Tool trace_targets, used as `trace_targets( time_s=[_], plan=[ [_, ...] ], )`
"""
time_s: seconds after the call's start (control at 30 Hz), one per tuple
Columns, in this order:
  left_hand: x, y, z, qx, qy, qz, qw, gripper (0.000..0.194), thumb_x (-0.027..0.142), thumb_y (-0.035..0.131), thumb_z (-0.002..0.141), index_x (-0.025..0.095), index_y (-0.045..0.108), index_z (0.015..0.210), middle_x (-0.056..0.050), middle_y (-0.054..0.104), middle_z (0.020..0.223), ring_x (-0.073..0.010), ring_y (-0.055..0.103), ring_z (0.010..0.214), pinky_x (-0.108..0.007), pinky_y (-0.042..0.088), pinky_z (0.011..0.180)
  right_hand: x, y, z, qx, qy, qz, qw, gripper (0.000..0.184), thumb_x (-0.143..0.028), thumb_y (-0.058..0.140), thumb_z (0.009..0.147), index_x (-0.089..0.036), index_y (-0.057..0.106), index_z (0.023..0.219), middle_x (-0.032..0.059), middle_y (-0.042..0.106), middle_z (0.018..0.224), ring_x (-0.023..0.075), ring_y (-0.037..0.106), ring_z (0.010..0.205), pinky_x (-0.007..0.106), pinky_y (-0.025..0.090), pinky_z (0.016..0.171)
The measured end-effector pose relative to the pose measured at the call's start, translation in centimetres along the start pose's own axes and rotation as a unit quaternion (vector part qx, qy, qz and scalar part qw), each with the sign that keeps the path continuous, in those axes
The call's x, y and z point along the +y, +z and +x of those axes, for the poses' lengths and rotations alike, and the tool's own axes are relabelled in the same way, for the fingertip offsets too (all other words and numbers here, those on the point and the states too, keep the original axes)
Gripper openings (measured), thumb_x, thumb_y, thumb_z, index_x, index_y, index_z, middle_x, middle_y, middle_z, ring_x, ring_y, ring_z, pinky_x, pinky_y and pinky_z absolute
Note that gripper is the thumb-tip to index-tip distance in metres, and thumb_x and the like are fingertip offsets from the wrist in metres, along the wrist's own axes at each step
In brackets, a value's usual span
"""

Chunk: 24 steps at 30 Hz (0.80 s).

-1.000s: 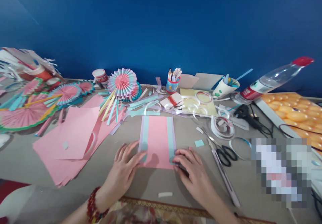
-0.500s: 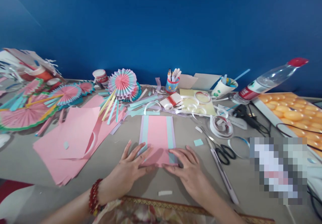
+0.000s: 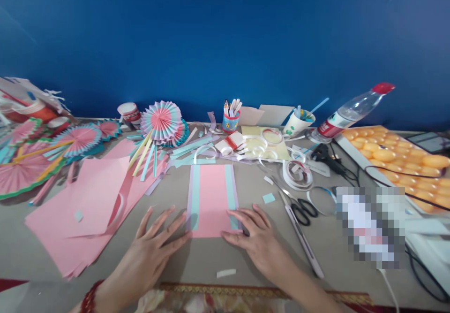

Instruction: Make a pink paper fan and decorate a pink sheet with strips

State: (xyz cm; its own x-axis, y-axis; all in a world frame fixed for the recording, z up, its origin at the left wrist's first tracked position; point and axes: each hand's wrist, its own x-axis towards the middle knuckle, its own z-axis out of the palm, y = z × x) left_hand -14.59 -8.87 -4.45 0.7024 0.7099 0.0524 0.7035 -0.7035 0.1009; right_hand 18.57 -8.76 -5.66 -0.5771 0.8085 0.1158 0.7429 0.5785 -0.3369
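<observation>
A pink paper sheet [image 3: 212, 195] with light blue and lilac strips along both long sides lies flat in front of me. My left hand [image 3: 154, 242] is open at its lower left corner, fingers spread, with the fingertips at the lilac edge. On the lower right corner rests my right hand [image 3: 255, 235], open, its fingertips on the blue and lilac strips and its thumb at the bottom edge. A small white strip [image 3: 226, 273] lies on the table between my wrists. Right of my right hand are a utility knife [image 3: 304, 240] and black-handled scissors [image 3: 303, 209].
Pink sheets [image 3: 87, 200] are stacked at the left, near pleated paper fans [image 3: 161, 121]. Behind the sheet stand a pencil cup [image 3: 231, 121] and a white paper cup [image 3: 297, 123]. Tape rolls [image 3: 297, 175], a glue gun [image 3: 328, 158] and a bottle [image 3: 346, 116] are at the right.
My left hand has slid left, off the middle of the sheet to its left edge. My right hand stays on the right corner. The view has shifted slightly to the right.
</observation>
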Motion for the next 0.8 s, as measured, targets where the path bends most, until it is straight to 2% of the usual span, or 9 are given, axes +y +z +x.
trace_targets(
  time_s=[0.13, 0.23, 0.3, 0.37, 0.43, 0.53, 0.67, 0.73, 0.8],
  plan=[
    [0.8, 0.2, -0.2, 0.033, 0.002, 0.015, 0.999, 0.060, 0.009, 0.043, 0.087, 0.033, 0.046, 0.142, 0.004, 0.041, 0.151, -0.0270, 0.023, 0.146, -0.060, 0.001, 0.118, -0.1, -0.3, 0.3, 0.001, 0.002, 0.005, 1.000, 0.047, -0.014, 0.051, 0.093, -0.050, 0.061, 0.121, -0.0005, 0.052, 0.140, 0.0209, 0.048, 0.123, 0.055, 0.026, 0.110],
    [2.3, 0.6, 1.1, 0.007, 0.060, 0.001, 0.998, 0.059, 0.017, 0.045, 0.092, 0.026, 0.034, 0.149, -0.001, 0.041, 0.152, -0.0232, 0.027, 0.144, -0.051, 0.002, 0.121, -0.2, -0.7, 0.5, -0.004, 0.001, 0.001, 1.000, 0.048, -0.017, 0.053, 0.094, -0.053, 0.056, 0.125, -0.0020, 0.053, 0.139, 0.0205, 0.048, 0.123, 0.053, 0.028, 0.110],
    [3.2, 0.9, 2.2, -0.036, 0.098, -0.023, 0.994, 0.067, 0.033, 0.050, 0.094, 0.024, 0.021, 0.153, -0.004, 0.036, 0.154, -0.0229, 0.029, 0.143, -0.044, 0.011, 0.121, -0.3, -1.0, 0.7, -0.006, 0.000, -0.004, 1.000, 0.047, -0.020, 0.054, 0.094, -0.053, 0.054, 0.127, -0.0022, 0.054, 0.139, 0.0206, 0.047, 0.124, 0.051, 0.029, 0.110],
    [3.9, 1.0, 3.2, -0.072, 0.118, -0.039, 0.990, 0.085, 0.054, 0.054, 0.090, 0.021, 0.010, 0.155, -0.006, 0.031, 0.156, -0.0248, 0.029, 0.143, -0.039, 0.020, 0.119, -0.3, -1.3, 0.7, -0.009, 0.000, -0.008, 1.000, 0.045, -0.023, 0.055, 0.094, -0.053, 0.054, 0.127, -0.0021, 0.055, 0.138, 0.0207, 0.048, 0.123, 0.051, 0.030, 0.109],
    [4.2, 0.9, 3.7, -0.090, 0.124, -0.038, 0.987, 0.095, 0.063, 0.053, 0.086, 0.020, 0.004, 0.155, -0.008, 0.028, 0.157, -0.0260, 0.029, 0.143, -0.037, 0.023, 0.117, -0.5, -1.5, 0.7, -0.013, -0.001, -0.015, 1.000, 0.043, -0.024, 0.055, 0.094, -0.052, 0.055, 0.127, -0.0019, 0.055, 0.138, 0.0208, 0.049, 0.122, 0.051, 0.031, 0.108],
    [4.2, 0.6, 3.8, -0.086, 0.133, -0.028, 0.987, 0.092, 0.059, 0.052, 0.088, 0.020, 0.001, 0.154, -0.006, 0.027, 0.157, -0.0244, 0.029, 0.143, -0.034, 0.021, 0.117, -1.4, -1.2, 0.7, -0.004, -0.006, -0.041, 0.999, 0.037, -0.023, 0.055, 0.094, -0.045, 0.060, 0.124, -0.0016, 0.053, 0.140, 0.0216, 0.047, 0.125, 0.052, 0.029, 0.111],
    [4.1, 0.2, 3.8, -0.085, 0.134, -0.031, 0.987, 0.091, 0.056, 0.053, 0.090, 0.019, -0.001, 0.154, -0.005, 0.027, 0.157, -0.0234, 0.029, 0.143, -0.033, 0.020, 0.117, -2.9, 0.0, 1.0, 0.050, -0.014, -0.061, 0.997, 0.026, -0.032, 0.055, 0.095, -0.032, 0.062, 0.120, -0.0004, 0.057, 0.136, 0.0201, 0.047, 0.125, 0.050, 0.022, 0.117],
    [4.1, 0.3, 3.7, -0.096, 0.126, -0.040, 0.987, 0.094, 0.057, 0.055, 0.088, 0.021, -0.002, 0.154, -0.005, 0.026, 0.157, -0.0241, 0.030, 0.143, -0.034, 0.022, 0.117, -3.3, 0.2, 1.0, 0.067, -0.015, -0.065, 0.996, 0.027, -0.036, 0.056, 0.094, -0.031, 0.061, 0.120, -0.0012, 0.059, 0.135, 0.0200, 0.048, 0.125, 0.049, 0.021, 0.117],
    [4.2, 0.5, 3.7, -0.108, 0.115, -0.046, 0.986, 0.098, 0.059, 0.057, 0.086, 0.021, -0.003, 0.153, -0.006, 0.025, 0.158, -0.0251, 0.029, 0.143, -0.036, 0.023, 0.117, -3.1, 0.0, 0.7, 0.064, -0.018, -0.077, 0.995, 0.030, -0.033, 0.056, 0.095, -0.032, 0.059, 0.124, -0.0025, 0.058, 0.136, 0.0207, 0.049, 0.124, 0.050, 0.021, 0.117]
  ],
)
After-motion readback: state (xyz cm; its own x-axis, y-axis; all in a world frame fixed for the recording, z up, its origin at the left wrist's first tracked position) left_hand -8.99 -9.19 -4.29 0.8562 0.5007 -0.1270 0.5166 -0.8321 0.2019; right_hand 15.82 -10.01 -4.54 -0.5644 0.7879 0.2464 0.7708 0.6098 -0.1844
